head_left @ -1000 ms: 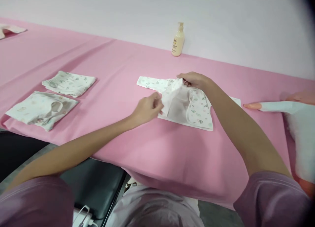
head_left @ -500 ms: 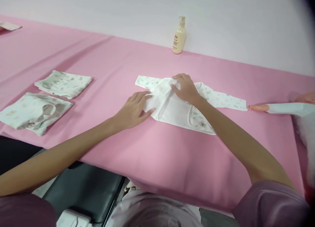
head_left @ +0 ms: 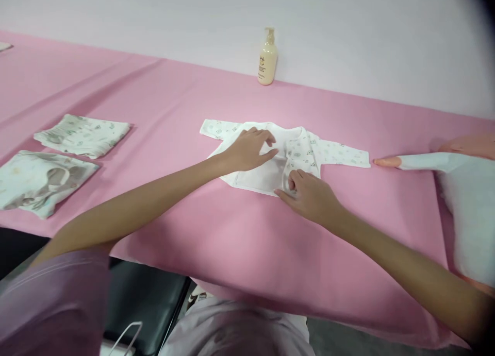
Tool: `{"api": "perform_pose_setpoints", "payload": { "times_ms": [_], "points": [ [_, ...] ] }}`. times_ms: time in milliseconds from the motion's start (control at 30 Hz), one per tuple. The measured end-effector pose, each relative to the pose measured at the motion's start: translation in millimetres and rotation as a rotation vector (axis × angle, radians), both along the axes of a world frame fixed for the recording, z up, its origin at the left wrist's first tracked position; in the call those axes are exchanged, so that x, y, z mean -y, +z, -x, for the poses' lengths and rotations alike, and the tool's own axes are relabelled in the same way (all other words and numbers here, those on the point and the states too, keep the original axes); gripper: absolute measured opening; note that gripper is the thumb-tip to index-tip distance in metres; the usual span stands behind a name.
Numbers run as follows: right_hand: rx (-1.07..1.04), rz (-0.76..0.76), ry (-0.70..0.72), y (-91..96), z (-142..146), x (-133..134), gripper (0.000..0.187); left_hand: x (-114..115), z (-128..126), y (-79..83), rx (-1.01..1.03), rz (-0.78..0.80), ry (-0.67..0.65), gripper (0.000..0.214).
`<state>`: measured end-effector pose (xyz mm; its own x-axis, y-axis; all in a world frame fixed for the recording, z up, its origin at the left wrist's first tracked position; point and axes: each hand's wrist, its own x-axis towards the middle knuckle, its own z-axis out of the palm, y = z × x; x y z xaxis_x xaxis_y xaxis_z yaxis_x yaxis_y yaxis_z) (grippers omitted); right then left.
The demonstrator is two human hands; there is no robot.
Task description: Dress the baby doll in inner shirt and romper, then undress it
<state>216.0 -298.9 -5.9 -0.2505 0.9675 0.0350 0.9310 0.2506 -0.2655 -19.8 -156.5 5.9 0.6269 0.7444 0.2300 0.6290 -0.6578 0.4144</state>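
Beside two folded garments (head_left: 83,136) lies one shirt (head_left: 270,175), left hand (head_left: 249,150) spread over it, right hand (head_left: 312,197), grip unclear.

The shirt (head_left: 266,174) is white, printed green (plain white inside), the tablecloth (head_left: 232,242) pink, the bottle (head_left: 267,63) at twelve o'clock cream, the farther folded garment (head_left: 87,134) at nine green-printed white.

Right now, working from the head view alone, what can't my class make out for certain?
All in the head view:
Baby shirt: left hand covers part of its middle.
Right hand: its own curled fingers hide whether they pinch the cloth.
Bottle: fine label print is too small to read.
Pale item, far left: cut off by the left edge.
Doll: cut off by the right edge.
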Motion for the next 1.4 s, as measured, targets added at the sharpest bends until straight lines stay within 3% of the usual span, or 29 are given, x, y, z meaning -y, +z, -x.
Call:
{"api": "perform_pose_setpoints", "payload": {
  "times_ms": [100, 167, 333, 467, 600, 733, 833, 900, 967, 1133, 1400],
  "points": [
    [0.030, 0.008, -0.075, -4.3, 10, -2, 0.031, -34, -60, -2.5, -0.081, 0.119, 0.060, 0.037],
    [0.064, 0.004, -0.083, -2.5, 13, -5, 0.022, -49, -87, -1.2, -0.131, 0.183, 0.124, 0.034],
    [0.027, 0.035, -0.045, 12.8, -3, -5, 0.011, -66, -112, 10.1, -0.244, 0.332, 0.221, 0.034],
    [-0.171, 0.023, -0.097, 31.3, -46, 0, 0.011, -80, -116, 16.0, -0.177, 0.457, 0.250, 0.034],
    [-0.185, -0.079, -0.195, 43.0, -105, 9, 0.018, -94, -139, 12.9, 0.086, 0.568, 0.172, 0.027],
    [-0.113, -0.123, -0.290, 31.2, -163, 17, 0.028, -88, -175, 3.2, 0.285, 0.518, 0.031, 0.033],
    [-0.031, -0.187, -0.341, 10.0, -185, 26, 0.028, -70, -188, -6.6, 0.215, 0.284, 0.023, 0.044],
    [-0.011, -0.275, -0.317, -2.9, -184, 35, 0.031, -59, -186, -13.5, 0.106, 0.083, 0.004, 0.050],
    [-0.024, -0.304, -0.196, -11.3, -170, 46, 0.044, -53, -179, -20.0, 0.015, -0.024, -0.058, 0.056],
    [-0.051, -0.079, 0.186, -19.7, -131, 65, 0.072, -58, -164, -34.5, -0.174, 0.029, -0.160, 0.077],
    [-0.048, 0.008, 0.208, -26.9, -123, 69, 0.072, -62, -166, -44.7, -0.255, 0.025, -0.150, 0.088]
  ]
}}
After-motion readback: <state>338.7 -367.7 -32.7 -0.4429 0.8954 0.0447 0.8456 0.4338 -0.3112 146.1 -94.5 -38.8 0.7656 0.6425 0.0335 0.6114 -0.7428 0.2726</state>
